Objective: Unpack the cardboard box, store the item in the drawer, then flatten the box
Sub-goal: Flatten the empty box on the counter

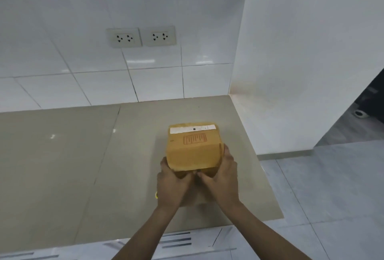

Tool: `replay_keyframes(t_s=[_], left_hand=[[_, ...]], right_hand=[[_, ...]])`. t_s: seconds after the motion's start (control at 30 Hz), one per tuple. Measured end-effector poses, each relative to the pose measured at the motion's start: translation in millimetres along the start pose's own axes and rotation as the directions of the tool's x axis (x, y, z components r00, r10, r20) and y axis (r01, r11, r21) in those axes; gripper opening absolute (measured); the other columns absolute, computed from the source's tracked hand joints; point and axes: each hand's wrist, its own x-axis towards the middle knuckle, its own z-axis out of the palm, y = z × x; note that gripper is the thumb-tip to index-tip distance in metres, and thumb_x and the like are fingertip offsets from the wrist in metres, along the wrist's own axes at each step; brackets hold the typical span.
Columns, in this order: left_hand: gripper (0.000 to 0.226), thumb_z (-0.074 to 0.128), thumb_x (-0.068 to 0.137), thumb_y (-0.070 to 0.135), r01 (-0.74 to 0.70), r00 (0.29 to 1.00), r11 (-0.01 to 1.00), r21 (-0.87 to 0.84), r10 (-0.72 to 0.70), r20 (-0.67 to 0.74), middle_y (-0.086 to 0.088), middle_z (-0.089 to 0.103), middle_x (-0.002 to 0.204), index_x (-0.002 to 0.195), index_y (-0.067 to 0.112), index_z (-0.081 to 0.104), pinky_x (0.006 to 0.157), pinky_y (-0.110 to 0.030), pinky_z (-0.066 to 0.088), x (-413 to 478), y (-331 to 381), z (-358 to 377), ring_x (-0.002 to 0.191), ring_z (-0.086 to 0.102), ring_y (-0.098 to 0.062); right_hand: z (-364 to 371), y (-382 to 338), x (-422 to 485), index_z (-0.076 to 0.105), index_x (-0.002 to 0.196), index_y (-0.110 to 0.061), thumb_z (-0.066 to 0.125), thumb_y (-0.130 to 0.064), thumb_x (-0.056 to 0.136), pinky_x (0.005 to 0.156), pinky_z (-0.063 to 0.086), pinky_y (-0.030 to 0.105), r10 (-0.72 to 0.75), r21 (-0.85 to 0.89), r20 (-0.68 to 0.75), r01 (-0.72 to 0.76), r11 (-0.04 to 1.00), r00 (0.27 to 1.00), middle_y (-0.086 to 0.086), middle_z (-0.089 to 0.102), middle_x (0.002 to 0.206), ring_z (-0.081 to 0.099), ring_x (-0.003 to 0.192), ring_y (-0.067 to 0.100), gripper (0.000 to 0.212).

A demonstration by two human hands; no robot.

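Cardboard box [194, 147] on bench [62, 155], near its right edge, closed, label strip on far top. Both hands clamp its near end: left hand [171, 185] at near-left corner, right hand [221, 178] w/ fingers [226, 153] wrapped along right side; thumbs meet at near face. Bench bare to the left; tiled wall [145, 76] behind, floor drop-off right.

The cardboard box [193, 147] sits on the table [83, 155], right of the frame's centre, near the table's right edge. The left hand [171, 185] and right hand [221, 178] grip its near end from either side. Two wall sockets [141, 36] sit side by side above, upper centre.
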Motion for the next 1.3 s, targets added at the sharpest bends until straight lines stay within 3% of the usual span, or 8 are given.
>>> replay_keyframes(t_s=[0.27, 0.43, 0.57, 0.8, 0.9, 1.03, 1.2, 1.3], left_hand=[[0.137, 0.081, 0.054, 0.061, -0.002, 0.995, 0.999, -0.04, -0.002, -0.105, -0.011, 0.05, 0.138, 0.147, 0.031, -0.016, 0.093, -0.046, 0.049, -9, 24, 14, 0.116, 0.054, -0.036], [0.131, 0.083, 0.062, 0.047, -0.046, 0.99, 0.998, -0.034, 0.041, -0.134, -0.014, 0.034, 0.152, 0.147, 0.036, -0.017, 0.096, -0.047, 0.046, -4, 22, 12, 0.129, 0.046, -0.039], [0.131, 0.079, 0.062, 0.058, -0.167, 0.985, 0.985, 0.053, 0.169, -0.039, -0.004, 0.009, 0.161, 0.146, 0.037, -0.02, 0.099, -0.051, 0.046, 0, 21, 8, 0.137, 0.036, -0.037], [0.134, 0.078, 0.06, 0.054, -0.048, 0.997, 0.978, 0.204, 0.06, -0.052, -0.013, 0.006, 0.161, 0.148, 0.022, -0.019, 0.092, -0.057, 0.046, 1, 29, 13, 0.126, 0.042, -0.046], [0.131, 0.075, 0.061, 0.049, -0.157, 0.988, 0.974, 0.161, 0.156, 0.021, -0.004, 0.006, 0.161, 0.147, 0.03, -0.023, 0.086, -0.049, 0.053, 5, 21, 6, 0.125, 0.047, -0.042], [0.118, 0.067, 0.064, 0.046, -0.278, 0.947, 0.956, 0.095, 0.256, 0.194, 0.018, 0.007, 0.159, 0.143, 0.047, -0.02, 0.091, -0.038, 0.048, 16, 7, -16, 0.127, 0.047, -0.026], [0.105, 0.064, 0.069, 0.036, -0.491, 0.81, 0.858, 0.153, 0.385, 0.442, 0.031, 0.008, 0.154, 0.147, 0.048, -0.005, 0.11, -0.03, 0.031, 24, -11, -49, 0.14, 0.024, -0.003], [0.094, 0.06, 0.074, 0.038, -0.616, 0.707, 0.756, 0.221, 0.407, 0.578, 0.021, 0.011, 0.158, 0.147, 0.048, 0.001, 0.118, -0.032, 0.022, 26, -21, -61, 0.145, 0.015, -0.007]], right_hand=[[-2, 2, 6, -0.003, 0.148, -0.029, 0.073, -0.058, 0.069, 0.102, 0.044, 0.051, -0.028, -0.044, -0.048, 0.026, 0.999, 0.998, 0.004, 0.014, 0.156, 0.03, 0.138, 0.027, 0.114], [-20, 18, 9, -0.008, 0.147, -0.042, 0.076, -0.044, 0.068, 0.089, 0.041, 0.02, -0.102, 0.127, 0.066, 0.093, 0.988, 0.993, -0.025, 0.014, 0.15, 0.03, 0.126, -0.001, 0.116], [-28, 32, 7, -0.009, 0.146, -0.048, 0.076, -0.039, 0.068, 0.079, 0.044, 0.008, -0.047, 0.189, 0.148, 0.018, 0.982, 0.988, -0.022, 0.041, 0.134, 0.056, 0.106, 0.005, 0.116], [-31, 29, -1, -0.009, 0.146, -0.047, 0.078, -0.033, 0.073, 0.074, 0.04, -0.005, -0.04, 0.19, 0.099, 0.021, 0.982, 0.994, -0.029, 0.035, 0.135, 0.049, 0.103, -0.015, 0.114], [-35, 27, 0, -0.007, 0.147, -0.046, 0.07, -0.008, 0.08, 0.071, 0.044, -0.001, -0.054, 0.215, 0.0, 0.053, 0.975, 0.999, -0.028, 0.046, 0.126, 0.054, 0.098, -0.017, 0.109], [-48, 29, 8, 0.006, 0.148, -0.045, 0.054, 0.0, 0.081, 0.04, 0.04, 0.02, -0.057, 0.21, -0.113, 0.08, 0.974, 0.992, -0.004, 0.058, 0.065, 0.052, 0.047, 0.011, 0.094], [-67, 38, 21, 0.02, 0.145, -0.047, 0.065, -0.005, 0.08, 0.053, 0.052, 0.03, -0.008, 0.309, -0.108, 0.041, 0.95, 0.994, -0.007, 0.063, 0.086, 0.061, 0.064, 0.018, 0.089], [-73, 56, 23, 0.034, 0.144, -0.034, 0.066, -0.006, 0.083, 0.058, 0.047, 0.014, -0.052, 0.19, -0.093, 0.069, 0.979, 0.994, 0.001, 0.058, 0.089, 0.059, 0.068, 0.014, 0.074]])
